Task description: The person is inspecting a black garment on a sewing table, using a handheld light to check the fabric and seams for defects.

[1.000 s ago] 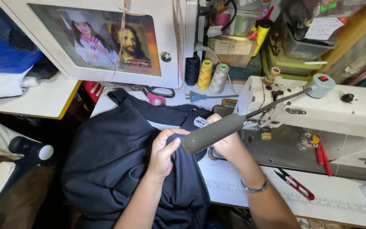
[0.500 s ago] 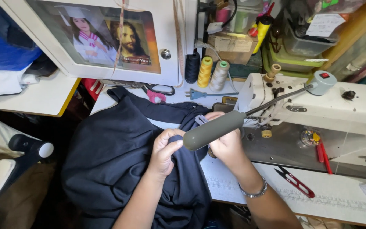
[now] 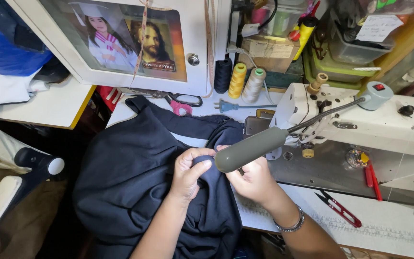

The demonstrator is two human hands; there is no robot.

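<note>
A dark navy garment [image 3: 135,177] lies bunched over the front of the sewing table and hangs off its near edge. My left hand [image 3: 190,172] pinches a fold of the cloth between thumb and fingers. My right hand [image 3: 252,180], a bracelet on its wrist, grips the same fold just to the right, partly hidden behind a grey lamp head [image 3: 252,148] on a thin arm. The white sewing machine [image 3: 360,124] stands just to the right of both hands.
Three thread cones [image 3: 238,79] stand at the back by a framed cabinet door [image 3: 135,43]. Scissors with pink handles [image 3: 183,103] lie behind the cloth. Red thread snips [image 3: 339,208] rest on the table at the right. A chair armrest [image 3: 39,163] sits lower left.
Both hands have shifted slightly along the fold, working the cloth between the fingers. The garment and the machine stay where they were.
</note>
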